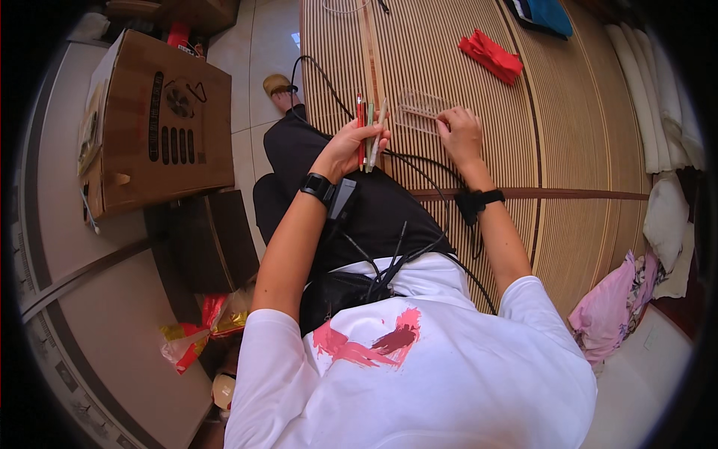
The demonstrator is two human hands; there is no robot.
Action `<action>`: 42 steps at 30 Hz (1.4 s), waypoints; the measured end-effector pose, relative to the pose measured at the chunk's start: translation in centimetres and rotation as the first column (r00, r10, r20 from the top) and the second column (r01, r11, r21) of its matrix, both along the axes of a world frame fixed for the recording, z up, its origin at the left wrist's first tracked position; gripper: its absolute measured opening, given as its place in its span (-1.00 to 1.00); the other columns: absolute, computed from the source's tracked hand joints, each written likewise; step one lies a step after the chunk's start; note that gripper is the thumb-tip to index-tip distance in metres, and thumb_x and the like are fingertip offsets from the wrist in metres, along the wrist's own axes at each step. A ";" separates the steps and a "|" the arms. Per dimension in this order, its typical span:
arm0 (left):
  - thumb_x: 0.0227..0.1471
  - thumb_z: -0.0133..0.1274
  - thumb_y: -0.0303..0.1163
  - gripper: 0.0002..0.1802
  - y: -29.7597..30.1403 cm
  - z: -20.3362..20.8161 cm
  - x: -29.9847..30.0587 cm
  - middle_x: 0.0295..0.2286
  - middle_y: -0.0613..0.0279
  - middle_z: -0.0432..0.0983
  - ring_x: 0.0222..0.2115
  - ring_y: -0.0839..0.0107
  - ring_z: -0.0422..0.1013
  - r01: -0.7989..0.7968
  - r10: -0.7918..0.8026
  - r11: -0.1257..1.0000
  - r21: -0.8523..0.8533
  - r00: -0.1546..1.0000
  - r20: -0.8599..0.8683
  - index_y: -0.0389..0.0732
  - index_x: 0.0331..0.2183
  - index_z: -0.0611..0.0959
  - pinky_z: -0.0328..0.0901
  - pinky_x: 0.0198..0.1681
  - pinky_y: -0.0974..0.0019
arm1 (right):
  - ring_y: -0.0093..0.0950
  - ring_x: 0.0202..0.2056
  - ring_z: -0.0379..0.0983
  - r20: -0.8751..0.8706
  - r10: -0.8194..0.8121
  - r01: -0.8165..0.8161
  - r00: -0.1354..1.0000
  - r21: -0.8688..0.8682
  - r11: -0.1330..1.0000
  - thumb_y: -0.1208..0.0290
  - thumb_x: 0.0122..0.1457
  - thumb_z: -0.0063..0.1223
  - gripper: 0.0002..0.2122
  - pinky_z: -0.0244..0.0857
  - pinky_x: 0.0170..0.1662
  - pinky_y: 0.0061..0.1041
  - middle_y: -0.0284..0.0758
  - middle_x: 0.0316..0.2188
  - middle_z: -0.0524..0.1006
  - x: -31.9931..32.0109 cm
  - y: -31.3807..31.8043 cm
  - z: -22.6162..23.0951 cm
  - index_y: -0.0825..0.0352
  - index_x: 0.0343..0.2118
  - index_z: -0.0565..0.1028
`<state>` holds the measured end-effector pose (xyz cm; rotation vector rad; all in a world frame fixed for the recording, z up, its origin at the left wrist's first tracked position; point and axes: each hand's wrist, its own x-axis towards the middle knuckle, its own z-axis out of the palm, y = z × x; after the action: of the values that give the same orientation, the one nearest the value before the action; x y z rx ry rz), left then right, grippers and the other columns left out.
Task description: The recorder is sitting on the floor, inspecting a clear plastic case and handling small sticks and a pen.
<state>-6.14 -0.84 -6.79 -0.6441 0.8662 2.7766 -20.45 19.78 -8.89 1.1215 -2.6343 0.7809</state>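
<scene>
My left hand (348, 148) is closed around a few slim pens, held upright over my lap. One is a red pen (360, 120), another a pale green pen (369, 123), and a whitish pen (380, 131) leans beside them. My right hand (461, 135) has its fingertips on the right end of a clear plastic rack (419, 112) resting on the bamboo mat. The fingers are bent at its edge and seem to pinch it. Part of the rack's right end is hidden by them.
Black cables (422, 161) run across my lap and the bamboo mat (583, 135). A folded red cloth (491, 57) lies farther off on the mat, with a blue item (550, 15) beyond. A cardboard box (164, 120) stands at the left, and pink fabric (609, 307) at the right.
</scene>
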 end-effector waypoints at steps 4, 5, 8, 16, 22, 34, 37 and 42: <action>0.11 -0.05 -0.50 -0.80 0.0 -0.2 0.0 -0.45 0.16 0.45 -0.51 0.45 0.46 0.001 -0.001 1.000 0.015 1.000 -0.005 -0.24 -0.19 0.37 0.43 -0.45 0.46 | -0.39 -0.33 0.39 0.007 -0.010 0.010 1.000 0.000 1.000 0.44 -0.04 0.13 -0.96 0.21 -0.20 -0.39 -0.38 -0.47 0.46 0.1 0.1 -0.2 0.24 -0.49 0.53; 0.10 -0.04 -0.50 -0.80 0.0 -0.2 0.0 -0.45 0.16 0.45 -0.51 0.45 0.46 -0.002 0.002 1.000 0.015 1.000 -0.009 -0.24 -0.19 0.37 0.43 -0.45 0.45 | -0.39 -0.32 0.40 0.010 -0.020 0.020 1.000 0.000 1.000 0.44 -0.03 0.13 -0.96 0.21 -0.20 -0.39 -0.37 -0.47 0.46 0.1 0.0 -0.2 0.24 -0.48 0.53; 0.09 -0.02 -0.50 -0.77 0.1 -0.1 0.0 -0.46 0.16 0.46 -0.51 0.45 0.47 -0.001 0.001 1.000 -0.008 1.000 -0.001 -0.24 -0.19 0.37 0.43 -0.45 0.46 | -0.37 -0.34 0.41 -0.040 -0.037 0.035 0.999 -0.060 0.998 0.48 -0.03 0.12 -0.95 0.25 -0.25 -0.39 -0.36 -0.47 0.47 0.3 -0.3 0.2 0.27 -0.47 0.52; 0.06 0.04 -0.48 -0.80 0.3 0.2 -0.1 -0.46 0.15 0.50 -0.51 0.47 0.49 0.052 -0.049 0.997 -0.065 0.998 0.049 -0.28 -0.24 0.44 0.45 -0.46 0.51 | -0.31 -0.30 0.46 0.287 0.270 -0.192 0.919 -0.270 0.943 0.55 -0.03 0.11 -0.70 0.37 -0.27 -0.41 -0.28 -0.15 0.43 2.7 -2.3 3.1 0.26 -0.16 0.47; 0.07 0.02 -0.48 -0.82 0.4 0.3 -0.1 -0.40 0.14 0.52 -0.45 0.45 0.51 0.113 -0.109 0.992 -0.050 0.992 0.067 -0.28 -0.23 0.46 0.48 -0.41 0.49 | -0.30 -0.21 0.46 0.151 0.370 -0.336 0.917 -0.211 0.918 0.56 -0.02 0.09 -0.63 0.38 -0.19 -0.41 -0.28 -0.04 0.40 3.0 -2.6 4.0 0.22 -0.07 0.44; 0.10 -0.07 -0.50 -0.59 1.0 0.7 0.1 -0.22 0.04 0.48 -0.33 0.44 0.48 0.235 -0.239 0.968 -0.086 0.970 -0.040 -0.26 0.01 0.30 0.43 -0.36 0.42 | -0.20 -0.14 0.38 0.274 0.236 -0.127 0.932 -0.363 0.923 0.35 0.02 0.10 -0.76 0.25 -0.07 -0.32 -0.18 -0.22 0.47 2.5 -4.7 2.9 0.37 -0.29 0.54; 0.09 -0.06 -0.52 -0.57 0.8 0.5 0.1 -0.16 -0.01 0.44 -0.31 0.44 0.46 0.331 -0.344 0.931 -0.155 0.936 -0.068 -0.27 0.02 0.32 0.42 -0.30 0.42 | -0.32 -0.24 0.45 0.300 0.307 -0.188 0.903 -0.368 0.911 0.30 0.05 0.10 -0.73 0.32 -0.19 -0.40 -0.19 -0.29 0.49 1.8 -5.9 2.3 0.42 -0.29 0.53; 0.09 -0.05 -0.50 -0.59 0.8 0.2 0.2 -0.16 0.00 0.45 -0.38 0.50 0.43 0.356 -0.374 0.920 -0.161 0.922 -0.100 -0.27 0.01 0.33 0.40 -0.33 0.43 | -0.60 -0.43 0.46 0.816 0.472 0.022 0.334 -0.507 0.862 0.34 0.09 0.09 -0.77 0.33 -0.40 -0.62 -0.35 -0.42 0.51 1.6 -5.6 2.2 0.44 -0.33 0.52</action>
<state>-5.93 -0.02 -6.63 -0.2829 1.0905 2.4538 -18.82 14.15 -6.71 1.0894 -2.6809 2.6470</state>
